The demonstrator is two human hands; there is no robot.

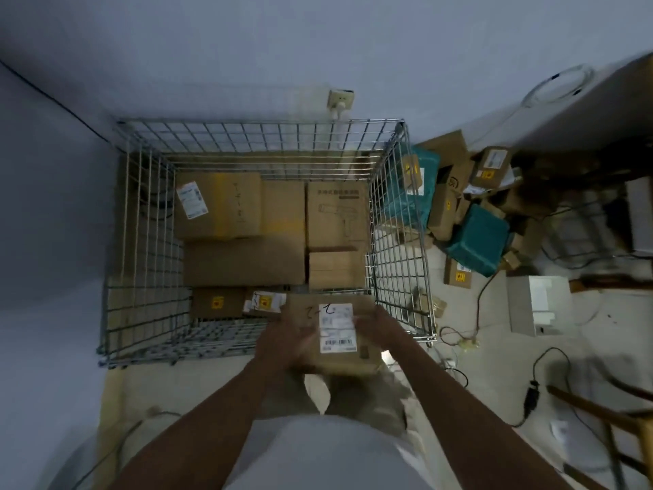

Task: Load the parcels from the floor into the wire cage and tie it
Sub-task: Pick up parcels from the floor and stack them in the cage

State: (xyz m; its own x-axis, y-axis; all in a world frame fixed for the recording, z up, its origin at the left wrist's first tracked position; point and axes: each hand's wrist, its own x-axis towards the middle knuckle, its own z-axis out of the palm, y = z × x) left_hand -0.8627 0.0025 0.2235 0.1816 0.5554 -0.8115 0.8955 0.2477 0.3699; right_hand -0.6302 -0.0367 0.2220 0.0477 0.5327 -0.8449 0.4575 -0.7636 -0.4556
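Note:
I hold a brown cardboard parcel (364, 355) with a white shipping label between both hands, just above the near edge of the wire cage (261, 136). My left hand (289, 339) grips its left side and my right hand (376, 330) grips its right side. Both hands are motion-blurred. Inside the cage lie several cardboard boxes: a labelled one (219, 206) at the back left, a printed one (335, 213) at the back right, and small ones (217, 302) near the front. More parcels, brown and teal (480, 238), are heaped on the floor to the cage's right.
The cage stands in a corner against grey walls, below a wall socket (340, 100). Cables (530, 394) trail over the floor at the right. A white foam block (533, 305) and a wooden chair (607, 419) stand at the right.

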